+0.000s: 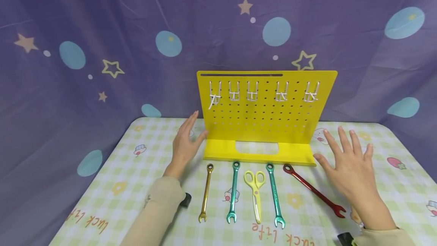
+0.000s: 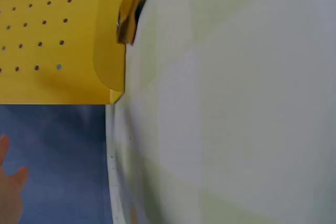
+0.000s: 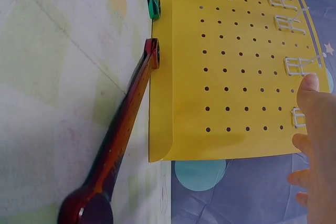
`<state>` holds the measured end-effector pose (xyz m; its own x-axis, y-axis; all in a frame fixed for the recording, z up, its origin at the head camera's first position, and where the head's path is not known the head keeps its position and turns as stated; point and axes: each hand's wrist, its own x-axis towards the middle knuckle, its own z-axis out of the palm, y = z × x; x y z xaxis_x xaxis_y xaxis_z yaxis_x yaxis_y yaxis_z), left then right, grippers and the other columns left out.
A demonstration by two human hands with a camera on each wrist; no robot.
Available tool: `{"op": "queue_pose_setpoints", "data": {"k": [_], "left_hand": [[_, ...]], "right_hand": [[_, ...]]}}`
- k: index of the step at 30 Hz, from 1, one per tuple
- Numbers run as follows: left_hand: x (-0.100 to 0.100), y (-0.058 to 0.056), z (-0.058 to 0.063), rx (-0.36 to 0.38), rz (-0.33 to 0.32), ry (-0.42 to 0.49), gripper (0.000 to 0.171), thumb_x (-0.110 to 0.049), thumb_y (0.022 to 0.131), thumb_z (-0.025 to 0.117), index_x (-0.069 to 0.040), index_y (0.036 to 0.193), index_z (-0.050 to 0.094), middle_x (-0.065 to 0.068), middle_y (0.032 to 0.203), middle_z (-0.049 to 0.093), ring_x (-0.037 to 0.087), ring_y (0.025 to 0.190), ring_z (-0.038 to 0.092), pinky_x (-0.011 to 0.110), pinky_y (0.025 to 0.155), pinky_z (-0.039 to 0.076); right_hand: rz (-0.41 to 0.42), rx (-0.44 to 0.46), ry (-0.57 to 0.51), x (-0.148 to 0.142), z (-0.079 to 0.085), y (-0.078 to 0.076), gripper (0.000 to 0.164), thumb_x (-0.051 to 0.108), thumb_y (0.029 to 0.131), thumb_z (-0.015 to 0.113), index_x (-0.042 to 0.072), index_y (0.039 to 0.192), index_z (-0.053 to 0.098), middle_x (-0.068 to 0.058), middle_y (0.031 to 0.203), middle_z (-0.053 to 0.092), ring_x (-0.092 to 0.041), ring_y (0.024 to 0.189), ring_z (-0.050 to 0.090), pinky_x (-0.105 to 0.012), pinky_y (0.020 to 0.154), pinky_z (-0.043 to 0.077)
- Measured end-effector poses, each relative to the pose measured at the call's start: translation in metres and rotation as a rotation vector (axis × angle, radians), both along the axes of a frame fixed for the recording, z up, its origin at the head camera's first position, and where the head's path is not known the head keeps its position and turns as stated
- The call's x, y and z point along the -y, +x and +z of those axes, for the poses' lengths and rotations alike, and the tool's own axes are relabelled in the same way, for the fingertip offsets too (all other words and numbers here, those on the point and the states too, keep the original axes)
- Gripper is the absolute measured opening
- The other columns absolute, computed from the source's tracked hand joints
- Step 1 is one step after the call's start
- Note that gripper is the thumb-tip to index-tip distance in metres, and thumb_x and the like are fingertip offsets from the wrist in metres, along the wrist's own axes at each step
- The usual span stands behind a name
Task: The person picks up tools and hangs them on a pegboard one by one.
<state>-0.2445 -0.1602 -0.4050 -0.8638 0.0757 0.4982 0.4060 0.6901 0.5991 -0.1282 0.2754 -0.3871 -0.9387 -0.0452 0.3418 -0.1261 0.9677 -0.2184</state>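
A yellow pegboard stand (image 1: 259, 124) with several white wire hooks (image 1: 252, 95) stands upright on the table. At its left edge is my left hand (image 1: 184, 145), thumb close by the board and fingers extended, holding nothing. To the right of the board my right hand (image 1: 353, 168) is spread, palm down and empty. In front lie a gold wrench (image 1: 206, 193), a teal wrench (image 1: 233, 193), yellow scissors (image 1: 256, 194), a second teal wrench (image 1: 275, 194) and a red wrench (image 1: 314, 190). The red wrench, nearest my right hand, lies slanted and looms large in the right wrist view.
A green-and-white checked cloth (image 1: 136, 177) with printed flowers and lettering covers the table. Behind it hangs a purple curtain (image 1: 218, 18) with stars and blue ovals. The stand's base has a cut-out (image 1: 257, 147) at its middle.
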Motion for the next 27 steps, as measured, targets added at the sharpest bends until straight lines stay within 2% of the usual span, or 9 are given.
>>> {"op": "queue_pose_setpoints", "data": {"k": [5,10,12,15,20,24,27], "left_hand": [[0.001,-0.011,-0.001,0.070,-0.006,0.079,0.065,-0.050,0.095,0.062,-0.039,0.153,0.035,-0.004,0.155,0.038,0.028,0.140,0.037,0.062,0.108,0.031],[-0.001,-0.023,0.004,0.123,-0.050,0.151,0.066,-0.051,0.095,0.061,-0.038,0.153,0.033,-0.008,0.155,0.037,0.022,0.140,0.037,0.050,0.111,0.033],[-0.003,-0.029,0.006,0.133,-0.062,0.179,0.067,-0.049,0.095,0.062,-0.035,0.154,0.033,-0.007,0.154,0.040,0.019,0.138,0.039,0.044,0.111,0.035],[-0.006,-0.036,0.009,0.133,-0.073,0.220,0.066,-0.043,0.096,0.064,-0.027,0.153,0.036,-0.003,0.150,0.045,0.018,0.135,0.043,0.041,0.109,0.036],[-0.013,-0.043,0.016,0.147,-0.091,0.347,0.061,-0.032,0.096,0.068,-0.019,0.149,0.042,0.005,0.141,0.054,0.022,0.126,0.051,0.045,0.103,0.041],[-0.017,-0.046,0.020,0.170,-0.090,0.445,0.058,-0.027,0.094,0.071,-0.015,0.144,0.046,0.008,0.132,0.058,0.023,0.117,0.055,0.043,0.099,0.046],[-0.020,-0.049,0.023,0.174,-0.081,0.497,0.054,-0.023,0.092,0.073,-0.010,0.140,0.050,0.011,0.126,0.060,0.024,0.111,0.057,0.039,0.094,0.049]], "right_hand": [[0.000,-0.006,-0.008,0.001,0.000,0.000,0.075,0.050,0.100,0.052,0.022,0.160,0.017,-0.021,0.163,0.007,-0.041,0.148,-0.007,-0.067,0.108,-0.017],[0.001,-0.003,-0.011,0.001,-0.001,0.000,0.074,0.050,0.100,0.052,0.022,0.159,0.018,-0.021,0.163,0.007,-0.041,0.148,-0.007,-0.067,0.108,-0.017],[0.002,-0.002,-0.016,0.001,-0.001,0.000,0.074,0.049,0.100,0.052,0.022,0.160,0.018,-0.020,0.163,0.007,-0.040,0.149,-0.008,-0.067,0.108,-0.017],[0.003,0.000,-0.026,0.001,-0.001,0.000,0.074,0.049,0.100,0.052,0.023,0.160,0.017,-0.020,0.163,0.007,-0.040,0.149,-0.007,-0.067,0.109,-0.015],[0.013,-0.001,-0.040,0.000,-0.001,0.000,0.073,0.048,0.101,0.052,0.022,0.159,0.018,-0.020,0.163,0.008,-0.041,0.149,-0.003,-0.066,0.111,-0.011],[0.047,-0.030,-0.053,-0.003,0.000,0.000,0.071,0.045,0.101,0.053,0.021,0.159,0.021,-0.020,0.162,0.013,-0.042,0.148,0.006,-0.063,0.114,-0.006],[0.096,-0.073,-0.073,-0.005,0.001,-0.001,0.069,0.041,0.100,0.056,0.020,0.158,0.025,-0.020,0.160,0.022,-0.044,0.145,0.017,-0.061,0.116,0.002]]}}
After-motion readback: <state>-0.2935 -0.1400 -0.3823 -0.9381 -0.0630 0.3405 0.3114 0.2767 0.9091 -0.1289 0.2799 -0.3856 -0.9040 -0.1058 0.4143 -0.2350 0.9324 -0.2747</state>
